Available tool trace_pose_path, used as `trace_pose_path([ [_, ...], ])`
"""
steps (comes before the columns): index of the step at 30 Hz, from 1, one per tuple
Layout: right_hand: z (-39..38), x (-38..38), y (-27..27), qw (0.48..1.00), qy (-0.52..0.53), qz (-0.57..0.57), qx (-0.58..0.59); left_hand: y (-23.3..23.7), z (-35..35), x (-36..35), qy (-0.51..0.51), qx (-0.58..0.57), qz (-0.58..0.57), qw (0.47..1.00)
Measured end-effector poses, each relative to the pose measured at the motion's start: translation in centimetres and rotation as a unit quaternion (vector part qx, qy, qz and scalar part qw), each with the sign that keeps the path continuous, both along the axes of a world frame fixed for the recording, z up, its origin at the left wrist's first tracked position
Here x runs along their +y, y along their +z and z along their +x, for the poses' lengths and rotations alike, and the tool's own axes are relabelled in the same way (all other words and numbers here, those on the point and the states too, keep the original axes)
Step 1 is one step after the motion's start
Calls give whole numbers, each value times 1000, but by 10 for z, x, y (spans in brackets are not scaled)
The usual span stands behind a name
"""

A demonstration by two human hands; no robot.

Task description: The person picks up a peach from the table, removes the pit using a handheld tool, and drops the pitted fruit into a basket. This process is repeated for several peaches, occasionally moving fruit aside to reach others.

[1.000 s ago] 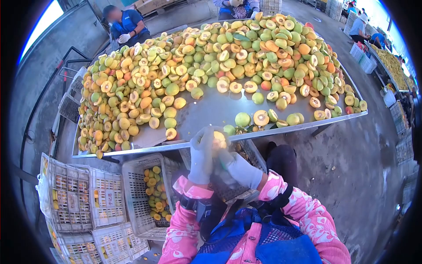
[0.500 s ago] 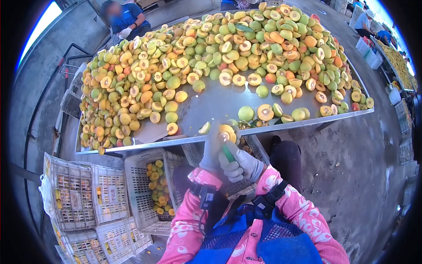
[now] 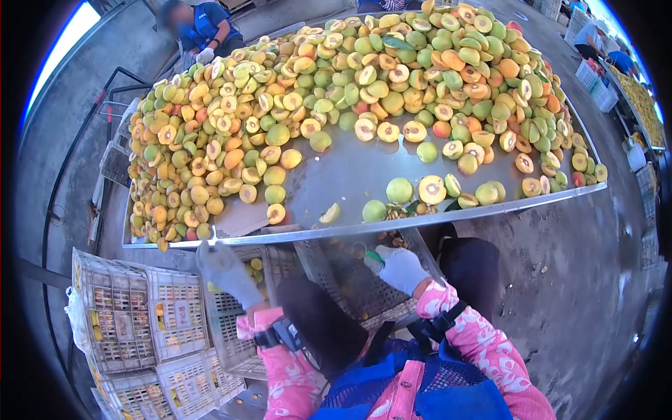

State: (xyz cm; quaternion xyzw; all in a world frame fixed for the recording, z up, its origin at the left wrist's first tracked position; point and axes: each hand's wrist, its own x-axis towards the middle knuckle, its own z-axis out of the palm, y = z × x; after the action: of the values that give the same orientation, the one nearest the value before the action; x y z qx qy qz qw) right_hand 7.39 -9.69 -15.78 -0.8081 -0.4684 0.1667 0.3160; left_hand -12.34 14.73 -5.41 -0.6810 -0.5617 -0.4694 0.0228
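Observation:
My right hand point(image 3: 402, 270), in a pale work glove, is closed around a green-handled pitting knife point(image 3: 374, 257) with a thin curved metal end. It is above a crate of scraps point(image 3: 364, 283), just below the table's front edge. To the left, my gloved left hand point(image 3: 229, 274) is smeared by motion over a plastic crate point(image 3: 241, 336) with yellow fruit halves point(image 3: 253, 269) in it. No fruit shows clearly in that hand. A large heap of cut yellow and green stone fruit point(image 3: 231, 133) covers much of the metal table point(image 3: 336, 175).
A green fruit point(image 3: 374, 211) and a cut wedge point(image 3: 330, 213) lie near the table's front edge. Stacked crates point(image 3: 115, 308) stand at my left. My knee point(image 3: 470, 269) is under the table edge. Across the table sits a person in blue point(image 3: 210, 28); others work at the far right.
My hands were together at the table edge, with a fruit half and the pitting knife between them. My left hand has swung left over the crate; my right has moved slightly right and down.

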Motion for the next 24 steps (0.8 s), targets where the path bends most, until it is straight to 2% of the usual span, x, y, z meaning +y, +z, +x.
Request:
trace_pose_path([
  [2,-3,-6,5,999,-4,16,34,-18,44,15,-242,-53,-5,969],
  [3,-2,-9,7,997,-9,36,66,-25,78,15,-330,-193,-162,910],
  [4,-3,-11,5,994,-22,67,80,-45,109,32,-293,47,-95,950],
  [5,-3,-14,5,994,-24,67,78,-57,146,45,-363,78,-44,927],
  [6,-4,-18,5,996,-24,39,80,-58,181,46,-343,122,-63,929],
  [8,-5,-24,4,996,-26,6,81,-66,235,65,-339,208,-4,918],
  [9,-4,-26,2,994,-19,3,105,-72,255,72,-340,203,-5,918],
  [11,4,-24,13,992,-10,-4,129,-94,281,80,-267,334,-119,896],
  [13,12,-22,33,991,-43,14,122,-112,281,75,-263,351,-125,890],
  [15,13,-24,17,990,-53,-15,132,-124,266,65,-296,333,-68,893],
  [17,20,-15,20,982,-78,90,147,-94,245,38,-298,378,-75,873],
  [18,23,-11,22,972,-85,104,195,-78,233,25,-396,122,-362,835],
  [19,23,-6,24,954,-91,137,251,-72,221,13,-428,-156,-593,664],
  [20,23,-4,32,945,-98,128,284,-89,202,15,-461,-318,-661,499],
  [21,23,-1,43,935,-103,121,317,-76,190,-5,-460,-318,-662,500],
  [23,24,3,66,932,-97,101,333,-32,177,-60,-455,-499,-625,392],
  [24,22,2,73,931,-92,77,346,-25,170,-74,-564,-377,-524,515],
])
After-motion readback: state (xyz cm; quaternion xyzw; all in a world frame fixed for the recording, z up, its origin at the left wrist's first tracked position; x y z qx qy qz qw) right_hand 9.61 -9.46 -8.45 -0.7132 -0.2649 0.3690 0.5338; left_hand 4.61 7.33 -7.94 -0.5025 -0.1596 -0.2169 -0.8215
